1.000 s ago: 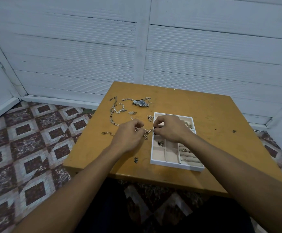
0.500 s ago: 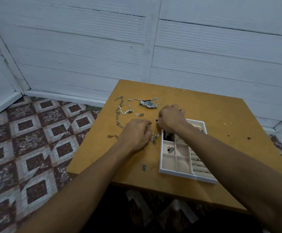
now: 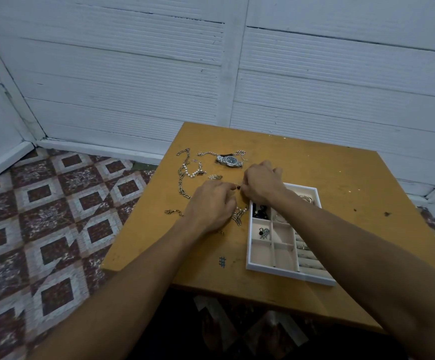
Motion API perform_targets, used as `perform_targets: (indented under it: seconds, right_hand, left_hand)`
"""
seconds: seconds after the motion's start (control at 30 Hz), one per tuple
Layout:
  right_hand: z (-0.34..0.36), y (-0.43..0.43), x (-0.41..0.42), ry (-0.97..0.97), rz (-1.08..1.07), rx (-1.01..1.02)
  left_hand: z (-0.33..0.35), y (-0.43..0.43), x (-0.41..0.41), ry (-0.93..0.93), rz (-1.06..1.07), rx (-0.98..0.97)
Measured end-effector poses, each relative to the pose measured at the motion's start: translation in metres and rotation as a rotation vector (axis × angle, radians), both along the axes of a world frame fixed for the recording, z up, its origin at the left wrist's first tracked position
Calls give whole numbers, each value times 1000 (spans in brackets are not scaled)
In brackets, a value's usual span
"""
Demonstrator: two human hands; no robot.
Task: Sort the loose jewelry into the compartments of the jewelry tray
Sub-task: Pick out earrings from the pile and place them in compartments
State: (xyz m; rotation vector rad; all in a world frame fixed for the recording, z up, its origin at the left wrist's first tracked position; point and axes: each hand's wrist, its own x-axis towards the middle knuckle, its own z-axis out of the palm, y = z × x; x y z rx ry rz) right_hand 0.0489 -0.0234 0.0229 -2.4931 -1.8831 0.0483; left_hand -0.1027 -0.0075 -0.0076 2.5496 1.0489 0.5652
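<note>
Jewelry tray [image 3: 289, 274] unmoved; left hand [image 3: 211, 205] has risen to right hand [image 3: 261, 185], both grips pinching one dark-beaded pin [image 3: 238, 187].

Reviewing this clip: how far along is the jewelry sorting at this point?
Partly done. Done: the jewelry tray already holds dark pieces, small silver pieces and rings. In hand: the left hand and right hand pinch a small beaded piece between them, beside the tray. Left: the watch, pearl bracelet, long chain and short chain piece lie loose on the table.
</note>
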Motion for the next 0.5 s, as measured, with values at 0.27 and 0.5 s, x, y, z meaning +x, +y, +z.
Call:
perform_targets:
  seconds: [0.27,0.5]
  right_hand:
    - [16,-16,7,202,36,109]
    - [34,-32,13,409,98,203]
  left_hand:
    - [14,-11,2,-184,100,-214]
    - [24,-20,9,-413,186,-452]
